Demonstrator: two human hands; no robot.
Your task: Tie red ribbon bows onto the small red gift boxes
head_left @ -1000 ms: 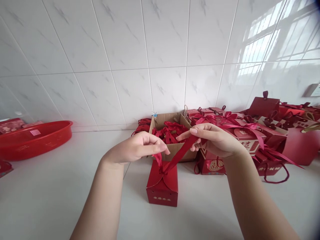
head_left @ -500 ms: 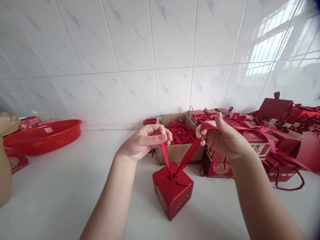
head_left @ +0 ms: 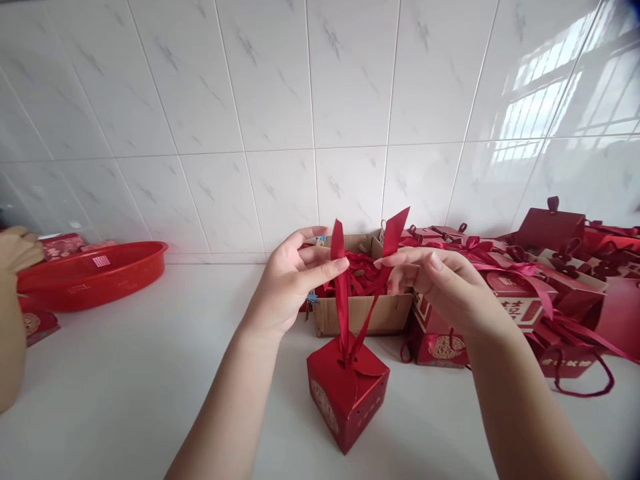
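A small red gift box point(head_left: 347, 393) sits on the white counter point(head_left: 125, 387), turned corner-first toward me. A red ribbon point(head_left: 343, 300) comes up out of its top in two tails. My left hand point(head_left: 290, 283) pinches the left tail between thumb and fingers. My right hand point(head_left: 440, 283) pinches the right tail point(head_left: 395, 233), whose end sticks up above my fingers. Both tails are drawn upward over the box.
Behind the box stands an open cardboard carton point(head_left: 360, 310) full of red ribbons. Many finished red gift boxes point(head_left: 525, 293) crowd the right side. A red plastic tray point(head_left: 90, 273) lies at the left by the tiled wall. Another person's arm point(head_left: 13, 313) shows at the left edge.
Both hands slid up the ribbon tails and came closer together, so the ends now stick up above the fingers. The box stays turned corner-first.
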